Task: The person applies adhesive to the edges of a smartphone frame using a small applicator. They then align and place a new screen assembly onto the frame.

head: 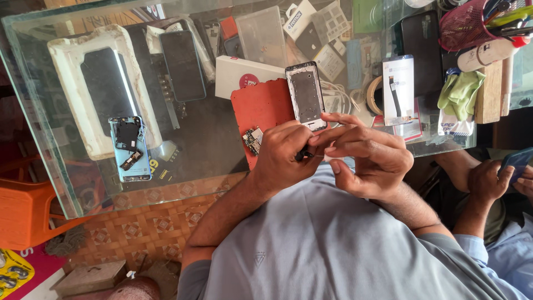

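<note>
A thin black pointed tool point(304, 154) is pinched between the left hand point(286, 155) and right hand point(369, 158) just below the silver stripped phone frame point(305, 94) on the red mat point(264, 108), and it's probably light, stiff, best gripped mid-shaft.

Small dark tool point(304, 154) mostly hidden by fingers point(294, 139); co-worker's phone point(516, 161) cut off at right edge.

Stripped phone frame point(306, 94) and small dark tool point(303, 154), held over red mat point(266, 108).

Lay face-up and lengthwise on the glass, silver-rimmed, dark inside, lower end touched by right-hand fingertips. Tool slim, black, pinched between both hands just below the frame. Mat flat under frame's left side, small circuit board point(252, 139) resting on its lower edge.
</note>
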